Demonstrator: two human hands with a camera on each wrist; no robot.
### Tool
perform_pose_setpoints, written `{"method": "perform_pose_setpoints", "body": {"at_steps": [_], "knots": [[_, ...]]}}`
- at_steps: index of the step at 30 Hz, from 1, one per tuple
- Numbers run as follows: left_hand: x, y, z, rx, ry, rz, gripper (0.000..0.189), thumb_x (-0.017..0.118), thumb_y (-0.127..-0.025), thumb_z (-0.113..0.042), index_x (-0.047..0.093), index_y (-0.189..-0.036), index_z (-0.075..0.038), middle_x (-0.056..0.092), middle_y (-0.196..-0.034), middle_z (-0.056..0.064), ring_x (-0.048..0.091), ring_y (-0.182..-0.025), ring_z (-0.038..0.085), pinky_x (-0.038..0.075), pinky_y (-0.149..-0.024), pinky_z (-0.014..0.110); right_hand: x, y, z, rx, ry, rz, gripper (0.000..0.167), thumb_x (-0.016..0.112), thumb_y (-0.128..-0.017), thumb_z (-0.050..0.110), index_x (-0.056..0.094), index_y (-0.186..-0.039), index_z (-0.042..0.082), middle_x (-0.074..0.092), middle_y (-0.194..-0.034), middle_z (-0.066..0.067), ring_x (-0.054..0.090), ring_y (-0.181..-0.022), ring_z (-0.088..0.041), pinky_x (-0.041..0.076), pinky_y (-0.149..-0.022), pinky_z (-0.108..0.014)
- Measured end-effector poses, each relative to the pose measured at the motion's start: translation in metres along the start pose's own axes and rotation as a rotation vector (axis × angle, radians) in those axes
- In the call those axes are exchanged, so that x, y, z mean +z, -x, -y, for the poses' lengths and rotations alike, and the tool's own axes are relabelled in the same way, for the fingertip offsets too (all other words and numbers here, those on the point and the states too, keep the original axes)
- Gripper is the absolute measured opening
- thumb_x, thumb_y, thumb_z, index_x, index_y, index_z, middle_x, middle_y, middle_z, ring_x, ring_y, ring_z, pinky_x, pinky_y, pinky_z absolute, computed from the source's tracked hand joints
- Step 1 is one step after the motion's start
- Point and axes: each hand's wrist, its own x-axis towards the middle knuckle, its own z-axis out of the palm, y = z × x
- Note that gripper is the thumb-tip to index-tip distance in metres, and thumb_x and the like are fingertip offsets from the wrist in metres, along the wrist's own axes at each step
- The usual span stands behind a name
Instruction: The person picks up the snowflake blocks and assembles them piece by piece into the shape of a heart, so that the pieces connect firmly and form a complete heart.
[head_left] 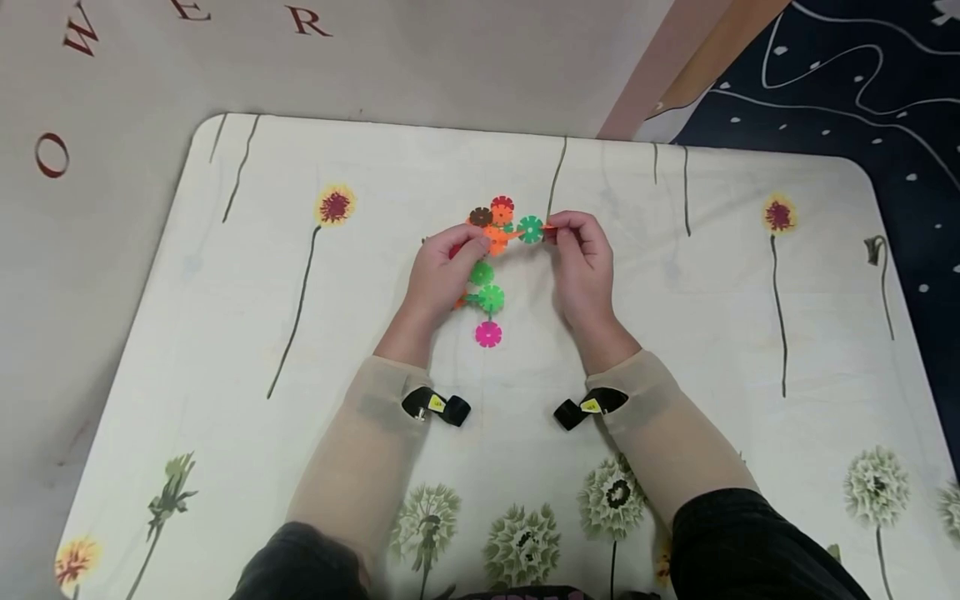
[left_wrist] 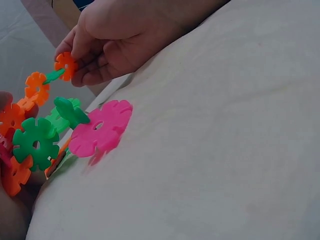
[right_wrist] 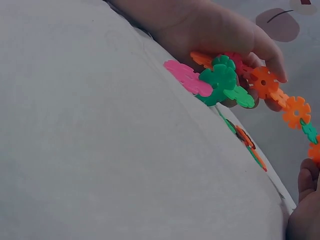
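Notched plastic snowflake discs are slotted together into a chain held between both hands. My left hand point(head_left: 442, 271) grips the bunched part, with orange, green and pink discs around its fingers. A pink disc point(left_wrist: 102, 127) hangs at the near end, joined to a green disc point(left_wrist: 36, 142). From the left fingers the chain runs right through an orange disc point(right_wrist: 297, 112) and a teal-green disc point(head_left: 530, 229). At the far right end, my right hand point(head_left: 585, 267) pinches an orange disc point(left_wrist: 65, 66) between thumb and fingers. Left fingers partly hide the bunched discs.
Just beyond the left fingers, a brown disc point(head_left: 481, 217) and a red disc point(head_left: 502, 204) lie with others on the table. A flower-printed cloth point(head_left: 675, 317) covers the table. Behind it stands a pale wall point(head_left: 450, 67); dark patterned fabric point(head_left: 825, 92) is at the right.
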Motion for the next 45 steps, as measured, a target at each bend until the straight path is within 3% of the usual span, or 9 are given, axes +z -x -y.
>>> {"method": "perform_pose_setpoints", "body": {"at_steps": [3,6,9,13,17,28,37,45], "knots": [[-0.0001,-0.0007,0.0004,-0.007,-0.001,-0.003,0.022,0.061,-0.106,-0.025,0.076,-0.108,-0.01,0.065,-0.098,0.006,0.055,-0.088,0.023,0.047,-0.08,0.034,-0.0006,0.0002,0.0005,-0.003,-0.022,0.009,0.022,0.045,-0.107,-0.007,0.064,-0.117,-0.013,0.068,-0.109,-0.007,0.065,-0.101,-0.026,0.055,-0.099,-0.042],[0.0002,-0.0017,0.0005,-0.006,0.005,-0.005,0.023,0.059,-0.107,-0.027,0.075,-0.106,-0.01,0.064,-0.097,0.006,0.056,-0.09,0.023,0.048,-0.083,0.035,-0.0011,0.0007,0.0012,-0.019,-0.043,0.014,0.024,0.047,-0.108,-0.005,0.066,-0.122,-0.012,0.066,-0.118,-0.024,0.066,-0.104,-0.025,0.054,-0.101,-0.046],[0.0005,-0.0026,0.0007,-0.004,0.026,-0.008,0.024,0.058,-0.108,-0.025,0.075,-0.103,-0.009,0.063,-0.093,0.007,0.056,-0.089,0.024,0.048,-0.083,0.035,-0.0012,0.0014,0.001,-0.035,-0.032,0.005,0.026,0.053,-0.109,-0.003,0.067,-0.13,-0.01,0.064,-0.129,-0.03,0.066,-0.111,-0.024,0.054,-0.104,-0.043],[0.0006,-0.0037,0.0009,-0.008,0.04,-0.009,0.024,0.058,-0.108,-0.023,0.076,-0.104,-0.006,0.062,-0.091,0.007,0.056,-0.089,0.023,0.048,-0.084,0.032,-0.0006,0.0015,0.001,-0.02,0.006,-0.027,0.029,0.061,-0.108,0.002,0.069,-0.135,-0.004,0.069,-0.135,-0.018,0.065,-0.123,-0.021,0.053,-0.106,-0.036],[0.0003,-0.0039,0.0,-0.009,0.031,-0.006,0.025,0.059,-0.108,-0.021,0.078,-0.11,-0.005,0.065,-0.093,0.007,0.058,-0.092,0.022,0.049,-0.086,0.031,-0.0004,0.0009,0.0018,0.018,0.039,-0.049,0.03,0.066,-0.107,0.008,0.072,-0.136,0.002,0.073,-0.133,-0.008,0.067,-0.123,-0.019,0.054,-0.106,-0.034],[-0.0001,-0.0035,-0.0009,0.014,0.014,-0.005,0.024,0.063,-0.108,-0.021,0.079,-0.11,-0.004,0.065,-0.092,0.007,0.056,-0.088,0.021,0.048,-0.08,0.031,-0.0007,-0.001,0.0012,0.053,0.023,-0.048,0.03,0.071,-0.104,0.009,0.074,-0.133,0.003,0.074,-0.132,-0.01,0.069,-0.124,-0.016,0.052,-0.107,-0.033],[-0.0003,-0.0016,-0.0007,0.011,-0.04,0.002,0.024,0.062,-0.108,-0.019,0.08,-0.116,-0.005,0.069,-0.1,0.008,0.059,-0.094,0.021,0.051,-0.086,0.032,-0.0006,0.0014,0.0005,0.033,0.062,-0.057,0.028,0.069,-0.105,0.01,0.074,-0.133,0.006,0.073,-0.132,-0.006,0.063,-0.133,-0.014,0.049,-0.111,-0.032],[0.0004,0.0002,-0.0015,0.007,-0.032,-0.001,0.023,0.064,-0.108,-0.023,0.08,-0.111,-0.006,0.063,-0.091,0.008,0.057,-0.089,0.022,0.049,-0.081,0.032,-0.0002,0.0019,-0.0001,0.012,0.081,-0.052,0.027,0.072,-0.104,0.01,0.075,-0.131,0.006,0.074,-0.132,-0.005,0.064,-0.132,-0.014,0.05,-0.11,-0.032]]}}
